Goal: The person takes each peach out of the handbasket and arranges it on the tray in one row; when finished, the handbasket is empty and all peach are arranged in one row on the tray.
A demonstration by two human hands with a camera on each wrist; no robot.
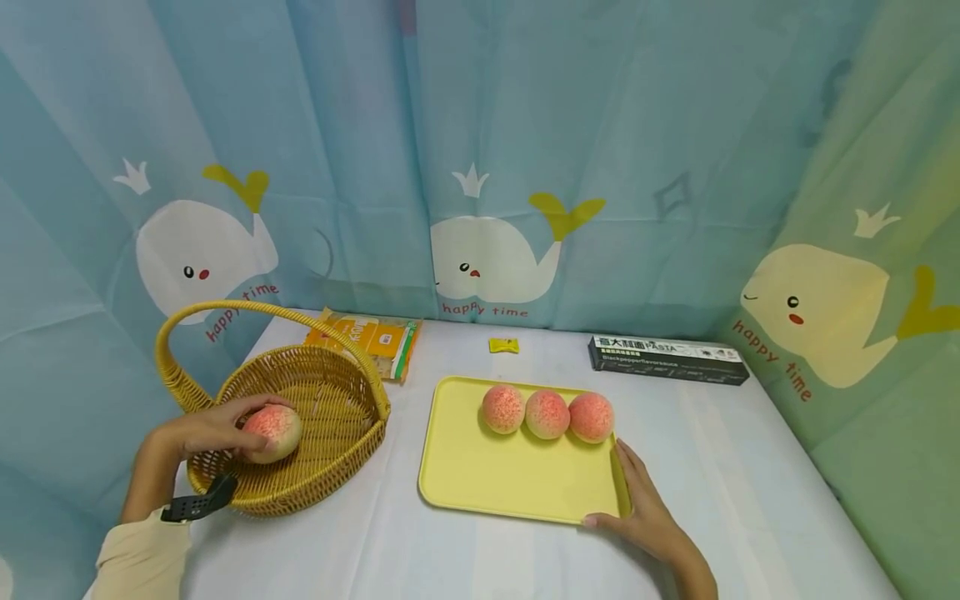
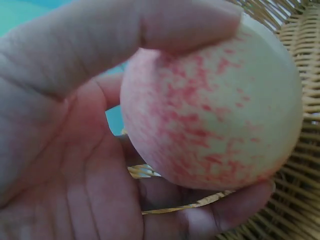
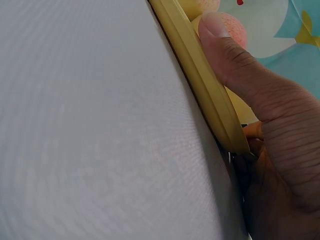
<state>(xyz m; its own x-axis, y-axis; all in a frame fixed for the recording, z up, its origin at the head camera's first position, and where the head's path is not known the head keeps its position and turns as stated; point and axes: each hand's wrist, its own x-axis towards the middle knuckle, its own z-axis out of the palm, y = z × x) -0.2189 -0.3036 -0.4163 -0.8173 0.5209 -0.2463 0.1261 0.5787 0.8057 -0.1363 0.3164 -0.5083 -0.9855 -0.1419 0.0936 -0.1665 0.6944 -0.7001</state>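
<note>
My left hand [image 1: 206, 431] grips a pink and cream peach [image 1: 276, 433] over the left side of a wicker basket [image 1: 341, 479]. In the left wrist view the thumb crosses the top of the peach [image 2: 215, 115] and the fingertips curl beneath it; whether it touches the basket floor I cannot tell. A yellow tray [image 1: 517, 479] lies to the right, with three more peaches [image 1: 547, 414] in a row along its far side. At the tray's right end, my right hand [image 1: 645, 512] holds the rim, thumb above and fingers below in the right wrist view.
Behind the basket lies an orange food packet [image 1: 382, 340]. A small yellow packet [image 1: 503, 345] sits beyond the tray, and a black pasta box [image 1: 667, 360] stands at the back right. The basket's tall handle [image 1: 255, 307] arches over its opening. Whale-print curtains [image 1: 645, 125] surround the white table.
</note>
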